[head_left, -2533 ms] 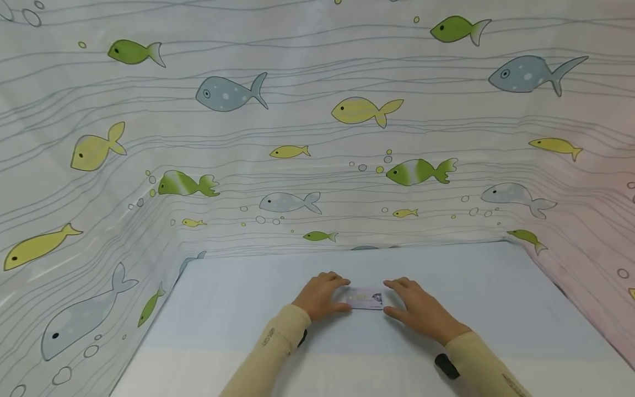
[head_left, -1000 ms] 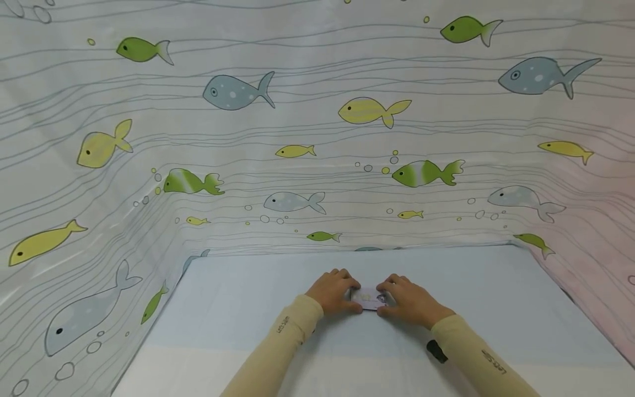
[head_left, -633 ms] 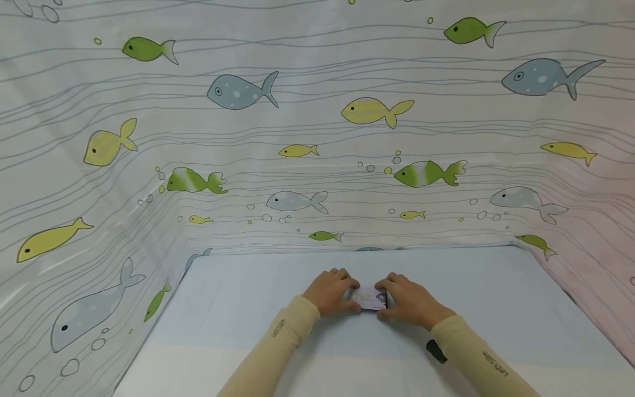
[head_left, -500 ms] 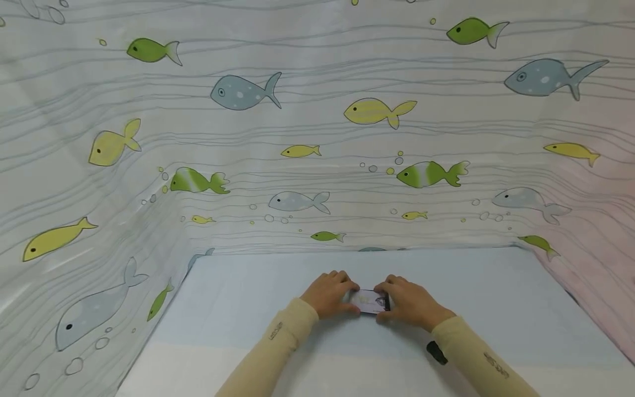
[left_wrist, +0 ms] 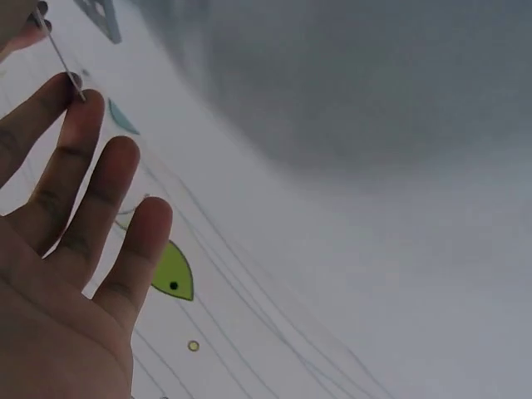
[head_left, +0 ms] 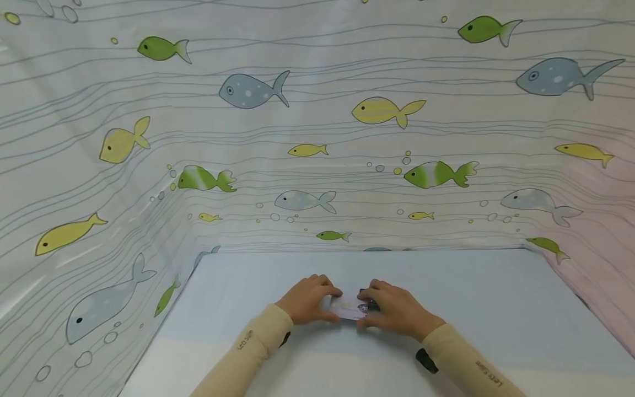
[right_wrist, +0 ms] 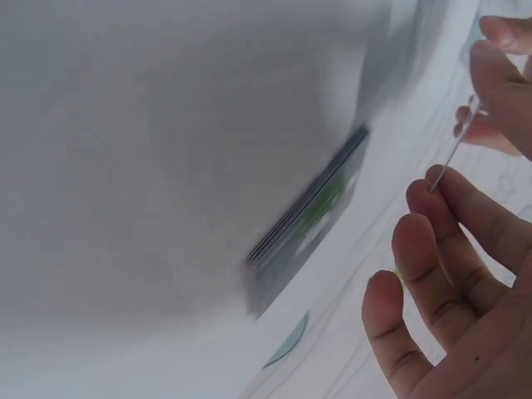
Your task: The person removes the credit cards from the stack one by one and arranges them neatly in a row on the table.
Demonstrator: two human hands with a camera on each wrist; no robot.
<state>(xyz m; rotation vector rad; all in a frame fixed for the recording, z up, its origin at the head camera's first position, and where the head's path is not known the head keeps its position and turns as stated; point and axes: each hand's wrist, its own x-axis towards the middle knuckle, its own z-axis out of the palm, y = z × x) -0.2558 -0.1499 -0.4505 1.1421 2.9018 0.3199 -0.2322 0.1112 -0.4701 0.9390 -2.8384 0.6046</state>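
Both hands hold a thin, pale card (head_left: 349,306) by its opposite ends, above the table. My left hand (head_left: 306,300) grips its left end, thumb at the near edge and fingertips at the far edge. My right hand (head_left: 397,310) does the same at the right end, where a dark printed patch shows. Edge-on, the card (left_wrist: 60,54) is a thin line at the left fingertips. A stack of cards (right_wrist: 312,220) with dark edges and a green-printed face lies on the table below; in the head view the right fingers and the held card mostly hide it.
The table (head_left: 238,298) has a pale blue and white covering. Fish-patterned sheets (head_left: 307,176) hang behind it and at both sides. Dark wrist straps (head_left: 426,361) show under the sleeves.
Earlier the hands closed in on the card's ends from both sides. Now the card has shifted left and toward me with both hands, and a dark part of the stack shows at its right.
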